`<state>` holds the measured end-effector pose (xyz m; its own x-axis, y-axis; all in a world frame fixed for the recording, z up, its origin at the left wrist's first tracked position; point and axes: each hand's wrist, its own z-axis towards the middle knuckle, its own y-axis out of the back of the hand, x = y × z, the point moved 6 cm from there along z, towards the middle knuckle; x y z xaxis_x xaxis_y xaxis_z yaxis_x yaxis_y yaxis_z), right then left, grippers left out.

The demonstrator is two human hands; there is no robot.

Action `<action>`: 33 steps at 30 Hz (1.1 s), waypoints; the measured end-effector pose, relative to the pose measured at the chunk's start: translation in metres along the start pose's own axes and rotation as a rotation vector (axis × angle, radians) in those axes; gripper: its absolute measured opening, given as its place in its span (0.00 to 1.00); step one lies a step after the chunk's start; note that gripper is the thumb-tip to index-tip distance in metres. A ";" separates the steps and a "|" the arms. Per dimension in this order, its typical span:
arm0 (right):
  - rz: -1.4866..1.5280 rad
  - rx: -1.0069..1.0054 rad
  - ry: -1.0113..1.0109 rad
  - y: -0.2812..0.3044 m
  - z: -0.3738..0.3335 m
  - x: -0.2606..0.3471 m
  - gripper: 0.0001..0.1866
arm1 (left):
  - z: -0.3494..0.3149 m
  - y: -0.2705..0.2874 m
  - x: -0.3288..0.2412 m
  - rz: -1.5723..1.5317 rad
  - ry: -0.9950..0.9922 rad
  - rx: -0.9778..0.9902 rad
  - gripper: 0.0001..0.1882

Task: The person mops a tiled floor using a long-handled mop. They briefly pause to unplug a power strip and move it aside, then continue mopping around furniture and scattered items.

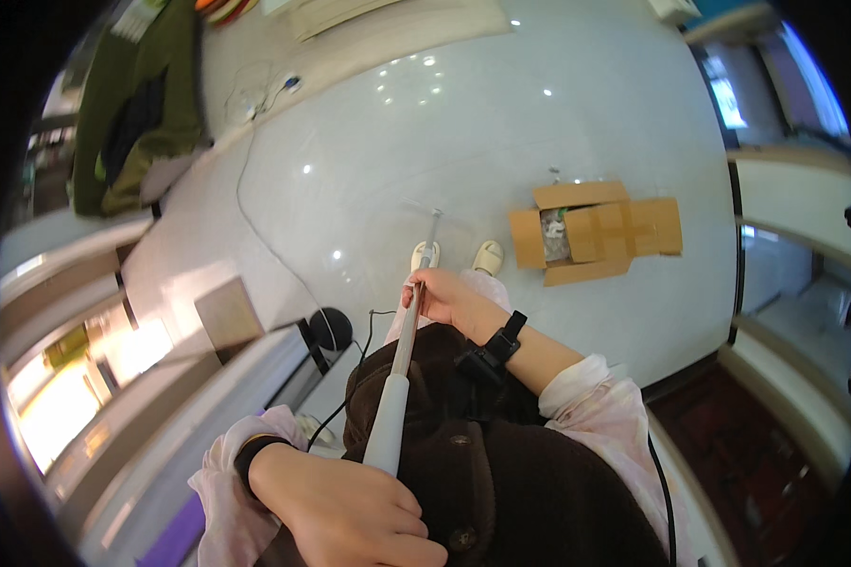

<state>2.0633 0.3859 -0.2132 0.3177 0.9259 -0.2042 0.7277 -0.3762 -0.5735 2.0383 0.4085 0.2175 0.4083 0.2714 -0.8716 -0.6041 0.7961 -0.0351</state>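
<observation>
A long pole (403, 361) with a white grip and a metal shaft slants down in front of my body. My left hand (350, 506) is closed at the top end of the white grip, its fingers curled. Farther down, my right hand (437, 295) wraps round the metal shaft. The thin lower end of the pole reaches the floor just ahead of my feet; I cannot make out what kind of head it carries. A pale slipper (489, 257) shows on my right foot, and the pole passes over the left slipper (418, 253).
An open cardboard box (598, 236) with plastic inside sits on the shiny floor (388, 161) to the right. A white cable (246, 180) crosses the floor at left toward a dark round object (331, 329). A green-covered sofa (142, 104) stands far left; cabinets (794, 198) line the right.
</observation>
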 end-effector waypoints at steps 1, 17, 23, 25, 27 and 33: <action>-0.044 -0.003 -0.032 -0.002 0.000 -0.003 0.04 | -0.001 -0.003 0.002 0.013 0.005 -0.037 0.18; -0.364 -0.150 -0.335 -0.054 0.123 -0.110 0.09 | -0.121 -0.006 0.039 0.237 0.435 -0.505 0.11; -0.510 -0.060 -0.336 -0.071 0.151 -0.082 0.16 | -0.198 0.019 0.007 0.105 0.389 -0.833 0.17; -0.381 -0.006 -0.374 -0.070 0.149 -0.054 0.13 | -0.234 0.022 0.003 -0.116 0.389 -1.092 0.18; -0.225 0.004 -0.379 -0.065 0.140 -0.011 0.08 | -0.266 0.021 -0.003 -0.051 0.472 -1.279 0.16; -0.027 0.043 -0.156 -0.010 0.043 0.143 0.11 | -0.295 0.026 0.027 0.013 0.507 -1.534 0.12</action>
<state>2.0754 0.5239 -0.2710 0.1974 0.9310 -0.3070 0.7069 -0.3521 -0.6135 1.8322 0.2768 0.0492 0.3298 -0.1718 -0.9283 -0.8128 -0.5518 -0.1866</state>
